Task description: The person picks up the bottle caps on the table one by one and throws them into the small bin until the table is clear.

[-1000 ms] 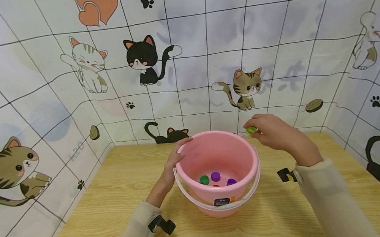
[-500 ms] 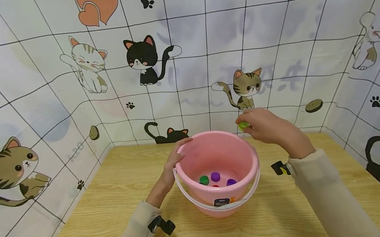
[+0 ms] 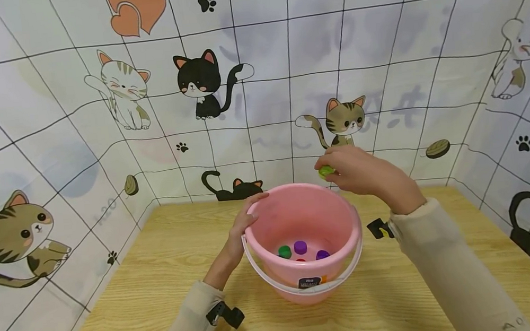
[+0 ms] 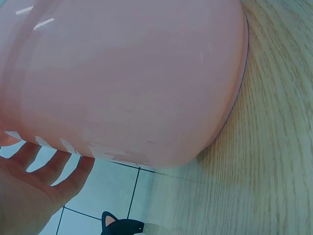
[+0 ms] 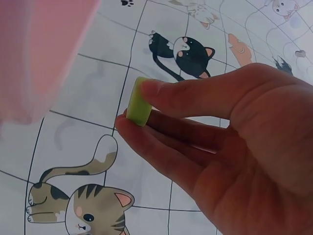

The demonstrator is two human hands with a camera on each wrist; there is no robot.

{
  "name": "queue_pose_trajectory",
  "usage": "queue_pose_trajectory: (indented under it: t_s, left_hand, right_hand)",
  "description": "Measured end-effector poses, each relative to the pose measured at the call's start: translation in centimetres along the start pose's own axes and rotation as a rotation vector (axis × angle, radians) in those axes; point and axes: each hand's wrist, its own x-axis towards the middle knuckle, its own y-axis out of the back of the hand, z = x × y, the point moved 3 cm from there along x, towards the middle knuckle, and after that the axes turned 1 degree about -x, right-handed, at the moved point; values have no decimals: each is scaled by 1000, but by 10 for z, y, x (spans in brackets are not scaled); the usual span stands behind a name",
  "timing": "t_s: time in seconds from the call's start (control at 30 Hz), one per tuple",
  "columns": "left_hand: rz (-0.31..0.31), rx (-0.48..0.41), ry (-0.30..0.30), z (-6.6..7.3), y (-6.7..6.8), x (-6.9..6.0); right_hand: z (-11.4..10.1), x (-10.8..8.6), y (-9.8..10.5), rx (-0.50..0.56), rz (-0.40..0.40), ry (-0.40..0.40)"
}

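Note:
A pink bucket (image 3: pixel 313 267) stands upright on the table, its white handle (image 3: pixel 261 275) hanging down on the near side. My left hand (image 3: pixel 238 232) holds the bucket's left rim; in the left wrist view, the fingers (image 4: pixel 73 178) lie against the outer wall. Above the far right of the rim, my right hand (image 3: pixel 362 175) pinches a small yellow-green cap (image 3: pixel 326 172) between thumb and fingers. The right wrist view shows this cap (image 5: pixel 139 102) side-on, apart from the bucket. Inside the bucket lie a green cap (image 3: pixel 284 251), purple caps (image 3: pixel 300 247) and a partly hidden red piece (image 3: pixel 301 260).
The wood-grain table (image 3: pixel 168 260) extends around the bucket on both sides. A white sheet (image 3: pixel 268 101) with black grid lines and cartoon cats closes off the back and both sides. Dark wrist cameras (image 3: pixel 225 315) sit on both cuffs.
My right hand has moved left and slightly up with the yellow-green cap, from beside the bucket to over its far right rim. The left hand and bucket have stayed put.

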Motion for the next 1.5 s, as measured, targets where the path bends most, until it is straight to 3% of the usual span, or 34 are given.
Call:
queue_pose_trajectory:
  t_s: [1.17, 1.5]
  left_hand:
    - [8, 13, 12, -1, 0, 1]
    - [3, 9, 9, -1, 0, 0]
  right_hand:
    - [-26, 30, -5, 45, -61, 88]
    - [-25, 32, -8, 46, -77, 70]
